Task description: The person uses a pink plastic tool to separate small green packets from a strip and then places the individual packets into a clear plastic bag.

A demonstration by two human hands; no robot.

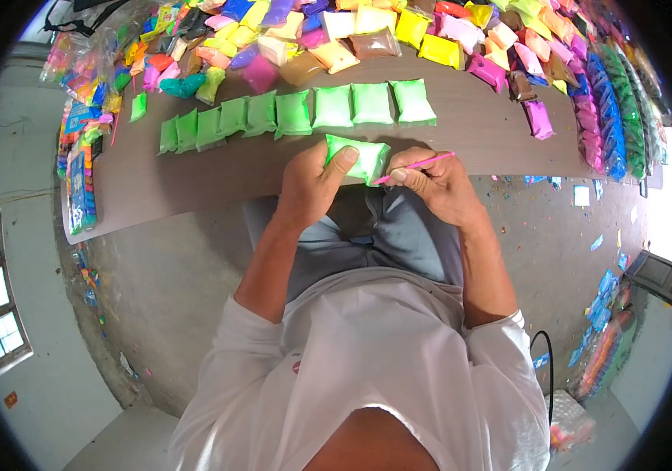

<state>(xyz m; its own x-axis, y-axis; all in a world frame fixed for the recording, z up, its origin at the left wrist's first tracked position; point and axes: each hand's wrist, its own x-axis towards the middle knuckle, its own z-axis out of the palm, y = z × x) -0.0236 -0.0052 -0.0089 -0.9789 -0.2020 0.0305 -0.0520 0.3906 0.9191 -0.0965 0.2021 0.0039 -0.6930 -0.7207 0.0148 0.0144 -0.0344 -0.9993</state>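
A bright green plastic packet point(369, 160) is held over the table's near edge by my left hand point(312, 180), thumb on its front. Pinched between the fingers of my right hand point(441, 188) is a thin pink stick point(433, 159), its lower end at the packet's right corner. Just beyond my hands lies a row of similar green packets, small at the left end and larger toward the right, among them a wide packet point(333, 107) and the rightmost packet point(413, 102).
Heaped packets in many colours, including a yellow packet point(440, 52), cover the far side of the brown table point(477, 145). Strips of blue packets point(614, 110) hang at the right end. Colourful packaged sets point(79, 188) stand at the left edge. Scraps litter the floor.
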